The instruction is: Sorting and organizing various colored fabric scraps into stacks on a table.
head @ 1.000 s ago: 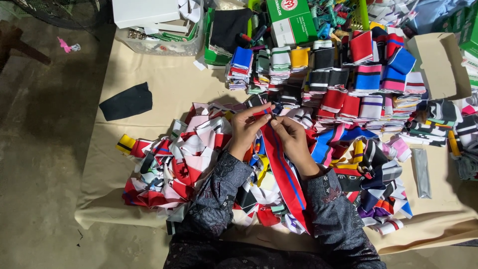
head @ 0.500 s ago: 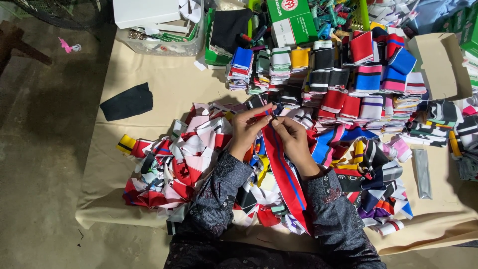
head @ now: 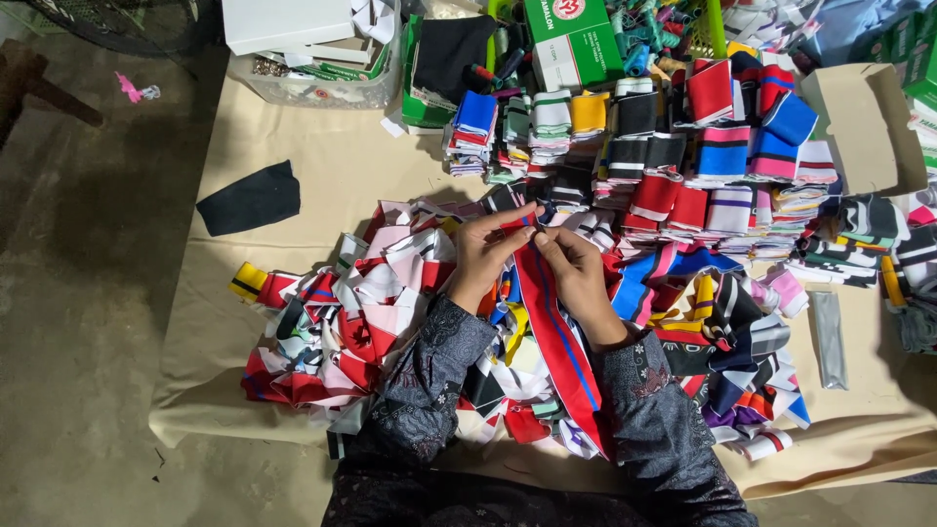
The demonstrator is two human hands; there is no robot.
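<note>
Bare tan cloth-covered worktop open at left around a black fabric scrap; stacks of folded striped knit bands crowding the far edge, loose heap of ribbed strips filling the near side. Long red knit strip with blue stripe running lengthwise from the lap up to the heap, far end pinched by left hand and right hand, each grip closed on it. Little changed from half a second earlier: hands and strip in the same place.
</note>
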